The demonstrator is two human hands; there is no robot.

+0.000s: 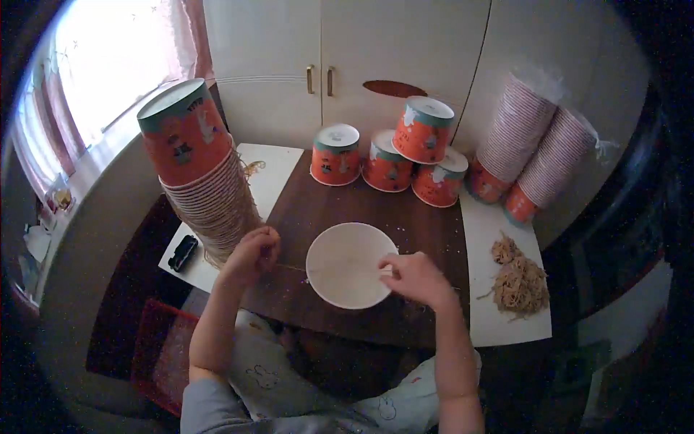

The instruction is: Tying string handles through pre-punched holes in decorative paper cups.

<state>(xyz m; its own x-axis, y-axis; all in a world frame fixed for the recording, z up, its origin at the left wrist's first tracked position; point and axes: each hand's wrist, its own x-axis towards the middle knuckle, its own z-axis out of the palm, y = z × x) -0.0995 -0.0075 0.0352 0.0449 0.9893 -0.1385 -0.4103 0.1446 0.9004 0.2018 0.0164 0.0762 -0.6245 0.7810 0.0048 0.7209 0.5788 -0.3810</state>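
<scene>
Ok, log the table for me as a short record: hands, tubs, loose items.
Left hand: beside tall stack, fingers curled, grip unclear
Right hand: at right rim of open tub, grip unclear
Open tub: mouth up, white inside
Upturned tubs: four, one atop others
Wrapped stacks: two, far right
Tan shreds: on right white panel
Black item: left of tall stack

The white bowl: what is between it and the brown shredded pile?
The head view shows the right hand at the edge of the bowl, then brown tabletop and white surface before the pile.
</scene>
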